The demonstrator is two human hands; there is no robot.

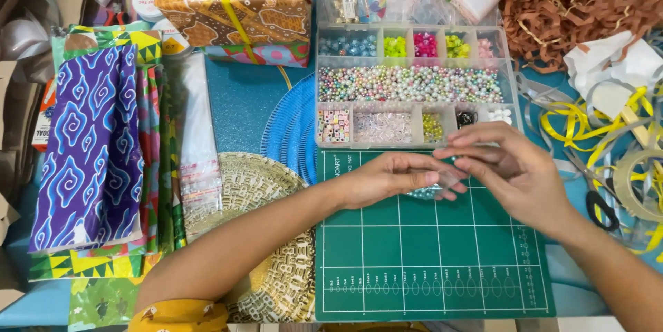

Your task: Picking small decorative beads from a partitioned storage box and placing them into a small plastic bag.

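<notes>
A green cutting mat fills the lower centre of the frame, and above it, upper centre, sits a clear compartmented bead organizer with its long axis running left to right. Over the mat's upper edge the two hands meet. The left hand reaches in from lower left, fingers curled loosely; the right hand comes from lower right, its fingers pinched together. Between the fingertips lies a small clear plastic bag with a few pale beads showing beneath it; which hand truly clamps it I cannot tell. Both are about equally near it.
</notes>
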